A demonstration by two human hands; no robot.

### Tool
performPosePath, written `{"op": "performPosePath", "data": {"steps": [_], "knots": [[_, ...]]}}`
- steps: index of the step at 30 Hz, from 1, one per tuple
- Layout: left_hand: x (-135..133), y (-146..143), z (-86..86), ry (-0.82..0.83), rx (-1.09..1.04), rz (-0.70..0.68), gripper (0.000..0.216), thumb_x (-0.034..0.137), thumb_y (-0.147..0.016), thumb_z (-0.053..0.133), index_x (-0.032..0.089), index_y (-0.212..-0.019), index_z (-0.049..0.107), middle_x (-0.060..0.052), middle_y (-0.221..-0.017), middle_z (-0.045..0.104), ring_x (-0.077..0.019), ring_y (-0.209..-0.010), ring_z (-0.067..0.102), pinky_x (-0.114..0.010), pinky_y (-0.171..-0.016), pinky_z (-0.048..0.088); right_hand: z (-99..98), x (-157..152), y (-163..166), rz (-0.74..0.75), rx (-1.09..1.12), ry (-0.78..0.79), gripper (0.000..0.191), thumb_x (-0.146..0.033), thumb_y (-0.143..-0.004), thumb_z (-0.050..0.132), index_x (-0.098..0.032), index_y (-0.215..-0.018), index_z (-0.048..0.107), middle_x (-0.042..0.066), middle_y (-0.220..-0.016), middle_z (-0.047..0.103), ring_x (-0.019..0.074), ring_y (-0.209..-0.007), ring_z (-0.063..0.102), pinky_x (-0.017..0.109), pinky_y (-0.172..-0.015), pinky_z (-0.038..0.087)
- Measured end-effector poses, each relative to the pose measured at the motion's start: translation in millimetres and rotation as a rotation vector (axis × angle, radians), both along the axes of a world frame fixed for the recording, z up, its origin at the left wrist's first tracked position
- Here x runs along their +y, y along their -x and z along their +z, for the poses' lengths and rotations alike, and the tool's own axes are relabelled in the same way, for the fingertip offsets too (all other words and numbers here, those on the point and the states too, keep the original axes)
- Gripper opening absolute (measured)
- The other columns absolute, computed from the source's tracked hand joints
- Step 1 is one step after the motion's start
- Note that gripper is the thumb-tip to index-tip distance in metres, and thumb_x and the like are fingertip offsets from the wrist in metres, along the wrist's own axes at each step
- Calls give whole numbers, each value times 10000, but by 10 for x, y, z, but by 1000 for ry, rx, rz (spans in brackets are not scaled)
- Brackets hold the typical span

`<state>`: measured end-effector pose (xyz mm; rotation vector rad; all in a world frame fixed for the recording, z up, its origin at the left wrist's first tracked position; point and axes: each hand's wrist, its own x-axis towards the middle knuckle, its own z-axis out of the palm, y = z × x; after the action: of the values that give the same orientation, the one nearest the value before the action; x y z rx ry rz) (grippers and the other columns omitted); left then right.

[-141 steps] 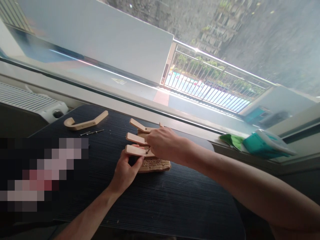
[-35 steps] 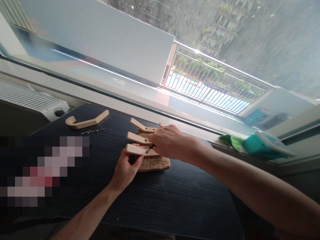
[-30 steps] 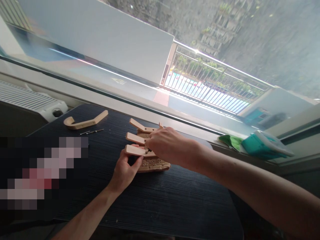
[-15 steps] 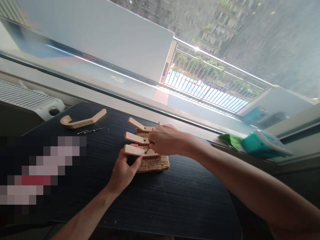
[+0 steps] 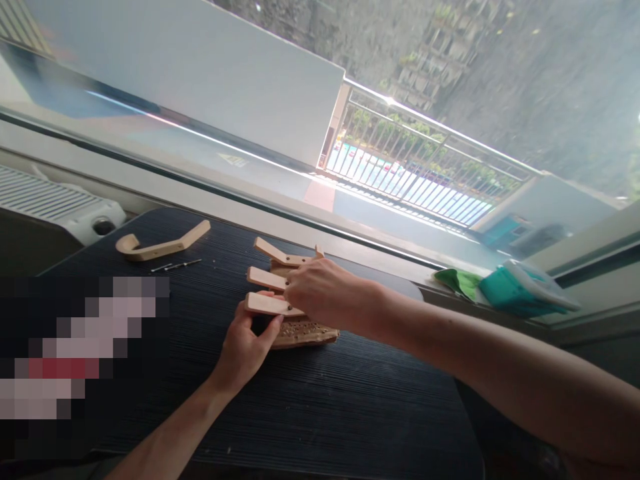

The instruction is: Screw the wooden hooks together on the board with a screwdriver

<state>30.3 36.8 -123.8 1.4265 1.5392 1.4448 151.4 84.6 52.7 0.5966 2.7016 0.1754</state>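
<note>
My left hand [image 5: 245, 350] grips the nearest wooden arm [image 5: 264, 304] of the rack [image 5: 306, 335] at mid-bench [image 5: 325, 407]. My right hand [image 5: 320, 297] curls over it, fingertips hidden; I cannot tell what it pinches.

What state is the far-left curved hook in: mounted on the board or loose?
Loose: the curved hook lies flat on the table, apart from the board, screws beside it.

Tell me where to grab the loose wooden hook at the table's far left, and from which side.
Pinch the loose hook across its straight arm, near the middle, coming down from above. It lies flat on its side on the table with both long edges free. The curled end on the left is likely harder to pinch, and the screws lie just on its near side.
</note>
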Motion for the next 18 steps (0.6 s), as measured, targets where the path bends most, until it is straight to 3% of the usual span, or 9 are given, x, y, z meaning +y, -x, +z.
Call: {"op": "performPosePath", "data": {"steps": [3, 11, 18], "knots": [[2, 3, -8, 3, 16, -11, 334, 399, -740, 619, 192, -1003, 621, -73, -1069, 656, -259, -1041, 618, -393, -984, 459, -30, 64, -7, -26, 12, 19, 195, -83, -840, 507, -126, -774, 685, 96, -739, 682, 213, -776, 641, 295, -625, 417], [4, -2, -10, 38, 4, -48, 386, 424, -753, 606, 162, -1037, 611, -98, -1092, 659, -254, -1069, 604, -414, -1018, 422, 36, 144, 22, -358, 39, 130, 208, -253, -830, 524, -158, -907, 693, 83, -758, 700, 224, -761, 647, 299, -606, 417], [-2, -6, 25, 14, -5, -6, 398, 444, -716, 607, 165, -1000, 612, -92, -1046, 659, -264, -1026, 622, -412, -985, 452, 115, -66, 91, -279, -60, -80, 183, -95, -831, 529, -132, -916, 687, 113, -869, 705, 257, -778, 669, 380, -648, 497]]}}
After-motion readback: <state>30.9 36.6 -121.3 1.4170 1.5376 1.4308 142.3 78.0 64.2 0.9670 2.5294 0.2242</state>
